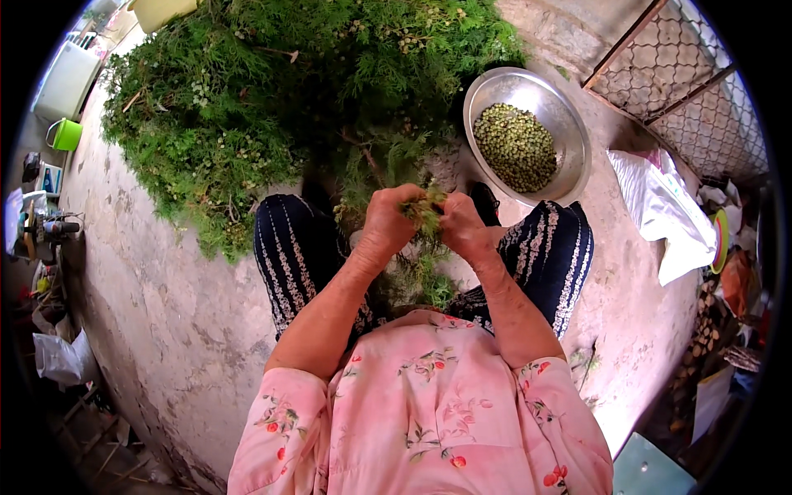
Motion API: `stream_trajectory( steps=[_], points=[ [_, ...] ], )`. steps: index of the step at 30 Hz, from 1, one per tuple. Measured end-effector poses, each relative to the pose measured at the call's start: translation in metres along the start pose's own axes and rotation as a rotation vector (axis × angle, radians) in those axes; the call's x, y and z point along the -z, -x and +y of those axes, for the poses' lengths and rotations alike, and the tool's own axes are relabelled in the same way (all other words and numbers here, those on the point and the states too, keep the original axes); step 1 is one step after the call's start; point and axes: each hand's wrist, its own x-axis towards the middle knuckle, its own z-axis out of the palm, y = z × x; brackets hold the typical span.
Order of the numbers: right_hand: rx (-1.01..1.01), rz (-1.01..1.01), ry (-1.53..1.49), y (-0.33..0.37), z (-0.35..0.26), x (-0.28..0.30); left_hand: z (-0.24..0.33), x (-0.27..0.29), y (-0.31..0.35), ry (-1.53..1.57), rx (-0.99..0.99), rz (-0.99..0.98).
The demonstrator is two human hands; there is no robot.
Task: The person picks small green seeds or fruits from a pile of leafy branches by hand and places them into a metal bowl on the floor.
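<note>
My left hand (386, 221) and my right hand (462, 228) meet in front of me, both closed on a small green leafy sprig (426, 208). More loose green stems (429, 280) hang between my knees below the hands. A big heap of feathery green branches (280, 99) lies on the concrete ground just beyond my hands. To the right of the heap sits a round metal bowl (569, 124) partly filled with small green pods or seeds (516, 147).
White sacking (664, 210) lies at the right beside a wire mesh fence (689, 91). A green bucket (64, 134) and a white tub (66, 78) stand at the far left. Clutter and a plastic bag (59, 359) sit at the lower left.
</note>
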Motion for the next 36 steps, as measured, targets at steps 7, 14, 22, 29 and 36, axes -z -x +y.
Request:
stream_trajectory(
  steps=[7,14,22,29,36],
  points=[
    [-0.596,0.157,-0.54,-0.006,0.019,0.023,0.02,0.019,-0.003,0.724,0.649,-0.006],
    [-0.381,0.913,-1.437,-0.031,0.057,0.111,0.01,0.012,-0.003,1.018,0.6,-0.132],
    [-0.21,0.945,-0.78,-0.029,0.091,0.134,0.014,0.012,-0.012,1.038,0.682,-0.375],
    [-0.188,0.044,-0.57,-0.024,-0.016,0.048,0.01,0.003,-0.013,1.022,0.703,-0.528],
    [-0.255,-0.158,-0.6,-0.024,-0.008,0.031,0.015,-0.006,-0.009,0.983,0.668,-0.447]
  ],
)
